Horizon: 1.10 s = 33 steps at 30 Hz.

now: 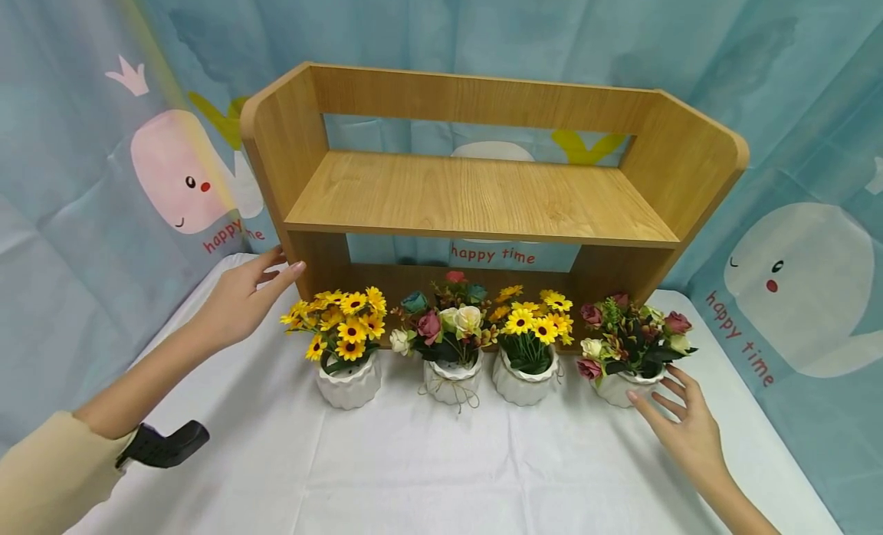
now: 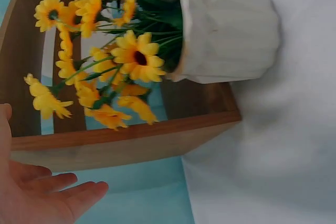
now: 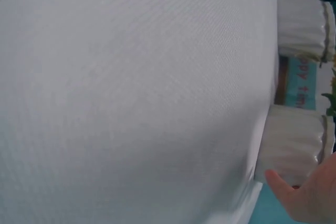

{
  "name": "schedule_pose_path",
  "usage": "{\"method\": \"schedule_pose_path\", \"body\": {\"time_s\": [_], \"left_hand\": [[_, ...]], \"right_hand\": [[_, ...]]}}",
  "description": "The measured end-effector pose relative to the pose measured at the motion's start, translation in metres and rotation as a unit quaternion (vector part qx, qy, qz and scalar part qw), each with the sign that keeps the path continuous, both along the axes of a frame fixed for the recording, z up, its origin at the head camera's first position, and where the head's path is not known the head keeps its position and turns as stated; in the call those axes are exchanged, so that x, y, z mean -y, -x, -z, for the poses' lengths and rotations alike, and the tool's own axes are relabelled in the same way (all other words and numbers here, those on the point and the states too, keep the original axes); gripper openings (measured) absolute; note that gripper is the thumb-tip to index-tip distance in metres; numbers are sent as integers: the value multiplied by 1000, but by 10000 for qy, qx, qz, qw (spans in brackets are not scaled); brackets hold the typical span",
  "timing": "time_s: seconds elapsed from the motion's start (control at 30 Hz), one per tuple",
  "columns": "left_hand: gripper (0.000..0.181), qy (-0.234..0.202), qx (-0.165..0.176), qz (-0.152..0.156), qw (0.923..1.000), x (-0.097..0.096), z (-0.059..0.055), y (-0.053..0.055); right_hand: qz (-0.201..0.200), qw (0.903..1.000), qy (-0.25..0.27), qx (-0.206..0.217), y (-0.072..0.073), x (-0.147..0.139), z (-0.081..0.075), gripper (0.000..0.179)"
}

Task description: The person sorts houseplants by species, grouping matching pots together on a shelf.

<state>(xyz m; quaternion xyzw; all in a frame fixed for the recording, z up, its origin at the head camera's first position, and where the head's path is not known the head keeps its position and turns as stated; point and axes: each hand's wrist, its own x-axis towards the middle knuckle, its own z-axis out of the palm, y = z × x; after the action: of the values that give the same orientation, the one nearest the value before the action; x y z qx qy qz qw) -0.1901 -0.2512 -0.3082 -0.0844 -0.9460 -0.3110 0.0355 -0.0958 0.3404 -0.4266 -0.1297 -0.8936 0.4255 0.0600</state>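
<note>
My left hand (image 1: pixel 243 296) is beside the left side panel of a wooden two-tier shelf (image 1: pixel 483 194), its fingers loosely spread; whether they touch the panel is unclear. Nearest it, a white pot (image 1: pixel 349 385) holds yellow daisy-like flowers (image 2: pixel 137 56). At the far right my right hand (image 1: pixel 690 428) has its thumb (image 3: pixel 276 182) against the front of a white ribbed flower pot (image 1: pixel 618 391), with fingers at the pot's right side. That pot stands on the table and carries dusky pink and cream roses (image 1: pixel 638 336). The right wrist view hides most of these fingers.
Between these pots stand a white pot tied with twine (image 1: pixel 451 382), with mixed roses, and another pot (image 1: pixel 526 382) of yellow flowers. All line the shelf's front on a white cloth (image 1: pixel 448 466). Blue curtains (image 1: pixel 62 182) with whale prints surround the table.
</note>
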Motion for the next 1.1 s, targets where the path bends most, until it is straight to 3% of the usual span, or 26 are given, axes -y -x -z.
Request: {"method": "schedule_pose_path", "body": {"time_s": [0.23, 0.57, 0.83, 1.1], "left_hand": [[64, -64, -407, -129, 9991, -8, -16, 6], [69, -408, -725, -306, 9961, -16, -32, 13], [68, -422, -1144, -450, 9915, -19, -42, 15], [64, -307, -1160, -412, 9919, -20, -49, 16]], "right_hand": [[74, 9997, 236, -17, 2, 6, -2, 94], [254, 9979, 487, -351, 5, 9, 6, 89], [525, 9951, 615, -563, 9, 16, 11, 91], [650, 9951, 419, -616, 11, 21, 15, 93]]}}
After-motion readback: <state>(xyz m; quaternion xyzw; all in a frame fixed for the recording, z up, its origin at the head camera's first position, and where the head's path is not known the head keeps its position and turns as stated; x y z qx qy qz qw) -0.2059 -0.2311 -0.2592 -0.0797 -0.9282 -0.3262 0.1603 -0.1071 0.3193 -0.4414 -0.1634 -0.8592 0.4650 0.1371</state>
